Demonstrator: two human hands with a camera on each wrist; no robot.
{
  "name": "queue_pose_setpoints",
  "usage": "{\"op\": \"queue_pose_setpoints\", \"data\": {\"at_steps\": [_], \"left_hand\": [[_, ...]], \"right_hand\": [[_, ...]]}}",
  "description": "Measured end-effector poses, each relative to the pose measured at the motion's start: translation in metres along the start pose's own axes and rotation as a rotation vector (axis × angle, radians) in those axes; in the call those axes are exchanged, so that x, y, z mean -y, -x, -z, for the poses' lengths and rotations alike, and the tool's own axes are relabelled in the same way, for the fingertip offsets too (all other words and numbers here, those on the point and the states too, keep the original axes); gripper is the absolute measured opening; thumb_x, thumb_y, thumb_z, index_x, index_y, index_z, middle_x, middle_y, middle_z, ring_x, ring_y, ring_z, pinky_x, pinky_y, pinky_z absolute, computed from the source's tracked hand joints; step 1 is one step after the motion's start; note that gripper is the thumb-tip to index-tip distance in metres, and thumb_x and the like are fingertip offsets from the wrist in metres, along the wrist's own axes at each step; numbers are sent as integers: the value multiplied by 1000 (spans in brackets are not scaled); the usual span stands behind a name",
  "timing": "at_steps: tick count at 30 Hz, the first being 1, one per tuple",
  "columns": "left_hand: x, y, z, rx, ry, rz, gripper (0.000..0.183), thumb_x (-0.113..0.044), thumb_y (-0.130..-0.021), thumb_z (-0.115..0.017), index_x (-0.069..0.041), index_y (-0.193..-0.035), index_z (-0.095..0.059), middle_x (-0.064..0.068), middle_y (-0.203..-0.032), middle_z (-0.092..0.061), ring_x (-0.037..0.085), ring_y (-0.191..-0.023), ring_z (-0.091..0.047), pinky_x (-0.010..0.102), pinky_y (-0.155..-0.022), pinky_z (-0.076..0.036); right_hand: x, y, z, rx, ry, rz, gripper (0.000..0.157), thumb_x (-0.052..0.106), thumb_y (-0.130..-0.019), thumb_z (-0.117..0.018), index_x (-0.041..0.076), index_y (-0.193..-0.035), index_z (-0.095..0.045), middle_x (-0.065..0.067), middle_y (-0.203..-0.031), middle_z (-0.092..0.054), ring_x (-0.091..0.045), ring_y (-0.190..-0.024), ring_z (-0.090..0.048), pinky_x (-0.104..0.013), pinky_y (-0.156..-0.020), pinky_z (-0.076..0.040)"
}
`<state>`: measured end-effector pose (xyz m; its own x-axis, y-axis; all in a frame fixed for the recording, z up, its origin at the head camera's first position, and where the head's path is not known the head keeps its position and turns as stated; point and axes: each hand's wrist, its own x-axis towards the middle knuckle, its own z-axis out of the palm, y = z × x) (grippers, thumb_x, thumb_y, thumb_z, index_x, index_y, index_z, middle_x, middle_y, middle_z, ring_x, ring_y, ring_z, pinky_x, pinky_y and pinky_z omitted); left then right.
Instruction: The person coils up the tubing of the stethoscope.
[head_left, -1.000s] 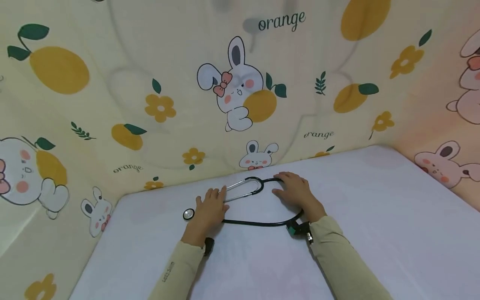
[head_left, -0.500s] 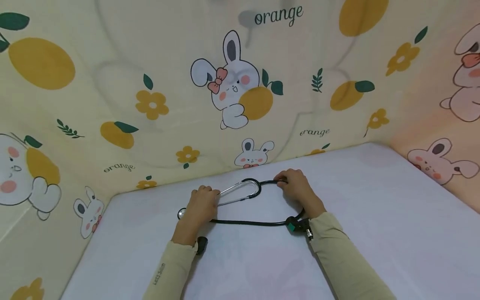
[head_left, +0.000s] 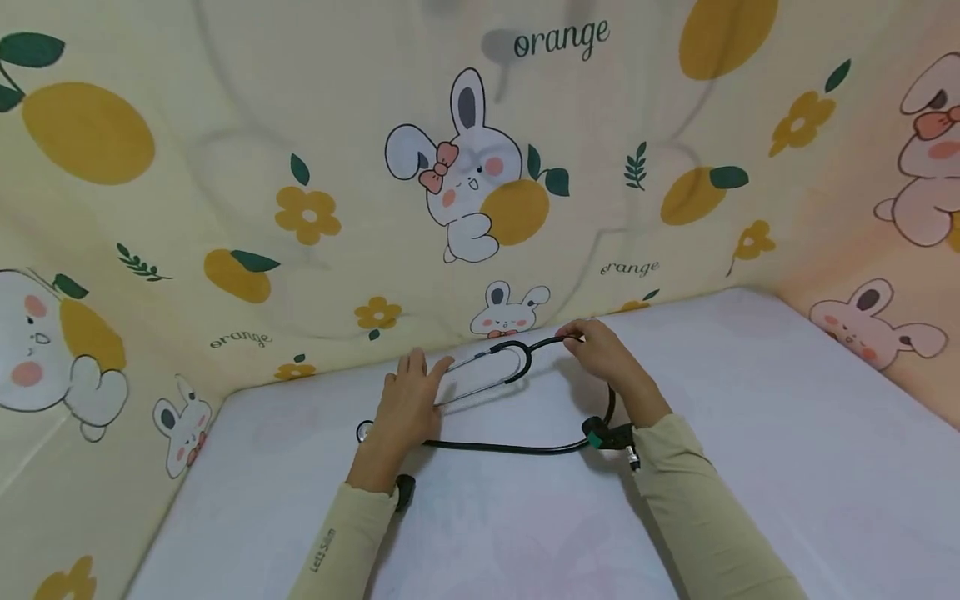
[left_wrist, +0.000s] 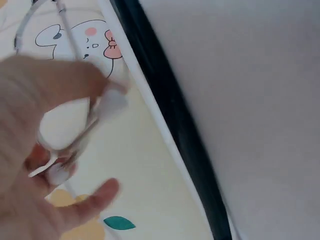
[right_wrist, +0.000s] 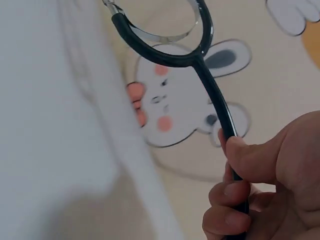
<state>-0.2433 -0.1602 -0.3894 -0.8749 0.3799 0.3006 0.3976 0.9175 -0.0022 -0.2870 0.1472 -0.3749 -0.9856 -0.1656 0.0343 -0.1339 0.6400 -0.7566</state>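
A black stethoscope (head_left: 510, 448) with silver ear tubes loops over the white table. My right hand (head_left: 611, 358) pinches its tubing behind the Y-shaped fork, thumb against fingers, as the right wrist view shows on the black tube (right_wrist: 215, 90). The fork stands raised, with a shadow beneath it. My left hand (head_left: 405, 404) is at the ear-tube end, its thumb and fingers around the metal tubes; pale eartips (left_wrist: 112, 103) show beside the thumb. The round chest piece (head_left: 363, 431) lies partly hidden beyond the left wrist. The lower tubing runs along the table toward the right wrist.
The white tabletop (head_left: 510, 533) meets a cloth wall (head_left: 585, 192) printed with rabbits and oranges right behind my hands. Black devices sit at both wrists, the right one (head_left: 600, 433) overlapping the tubing in the head view.
My right hand has closed on the tubing and raised it, lifting the fork off the table. My left hand has moved slightly left and curled around the ear tubes, its fingers now straighter than half a second ago.
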Motion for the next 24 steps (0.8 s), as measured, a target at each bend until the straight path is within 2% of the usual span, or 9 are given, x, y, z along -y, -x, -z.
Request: {"op": "queue_pose_setpoints", "data": {"at_steps": [4,8,10,12,16,20,24], "left_hand": [[1,0,13,-176,-7,-86,64,7,-70,-78,-13,-127,-56,10,-100,-52,26,-86,-49,36,-62,-43],[-2,5,34,-263,23,-180,50,2,-76,-81,-7,-121,-60,7,-103,-63,27,-101,-56,42,-77,-48],[-6,9,45,-279,27,-207,44,-3,-80,-81,-6,-119,-62,5,-102,-67,26,-104,-59,42,-84,-49],[-10,13,53,-284,43,-210,41,-5,-81,-80,-6,-119,-65,4,-98,-68,23,-99,-63,38,-87,-52],[-18,22,65,-275,104,-172,36,-2,-86,-75,-3,-121,-67,5,-91,-67,19,-86,-67,30,-81,-57],[-22,31,72,-267,105,-117,38,-2,-87,-74,-3,-124,-68,5,-92,-65,18,-83,-66,30,-78,-58],[-27,36,80,-256,95,-140,38,-6,-86,-76,-6,-124,-69,4,-88,-62,16,-77,-61,28,-72,-57]], "right_hand": [[17,3,11,-10,19,49,28,7,-104,-46,-4,-124,-61,-26,-127,-56,-39,-118,-51,-52,-99,-41],[31,12,26,-39,94,89,25,9,-105,-46,-1,-122,-61,-24,-121,-53,-36,-112,-51,-50,-96,-43],[39,18,34,-52,139,113,23,9,-105,-46,2,-120,-62,-21,-120,-51,-35,-108,-52,-49,-93,-44],[47,26,40,-67,189,138,21,10,-105,-46,7,-118,-61,-20,-118,-50,-34,-104,-55,-47,-88,-46],[60,39,46,-98,252,181,20,8,-104,-47,14,-117,-61,-17,-116,-53,-35,-97,-58,-43,-79,-47],[68,48,47,-126,240,266,20,4,-102,-50,13,-115,-63,-15,-114,-55,-34,-103,-55,-46,-85,-47],[74,58,50,-155,186,382,19,0,-100,-52,9,-111,-65,-13,-112,-56,-31,-112,-50,-47,-92,-46]]}}
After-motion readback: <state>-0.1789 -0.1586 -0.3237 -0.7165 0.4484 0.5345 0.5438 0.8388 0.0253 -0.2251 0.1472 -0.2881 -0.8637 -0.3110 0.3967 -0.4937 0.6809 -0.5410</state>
